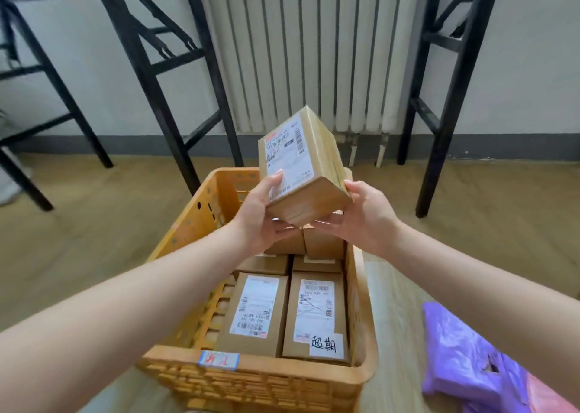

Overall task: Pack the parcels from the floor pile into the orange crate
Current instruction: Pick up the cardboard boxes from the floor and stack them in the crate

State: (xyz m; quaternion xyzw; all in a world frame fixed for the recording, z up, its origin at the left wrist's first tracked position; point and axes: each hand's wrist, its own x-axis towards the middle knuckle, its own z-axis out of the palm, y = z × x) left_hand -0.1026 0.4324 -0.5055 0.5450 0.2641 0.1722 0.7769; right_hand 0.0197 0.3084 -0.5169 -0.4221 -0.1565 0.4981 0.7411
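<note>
Our left hand (263, 214) and right hand (361, 214) clasp a cardboard parcel (301, 164) at frame centre, above the orange crate (191, 221). Packed boxes (315, 312) fill it below; purple bags (464, 359) lie lower right.

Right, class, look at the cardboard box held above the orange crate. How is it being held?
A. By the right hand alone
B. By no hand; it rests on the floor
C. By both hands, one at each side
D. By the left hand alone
C: the left hand and the right hand both grip the lower end of the cardboard box, which is tilted in the air above the orange crate.
</note>
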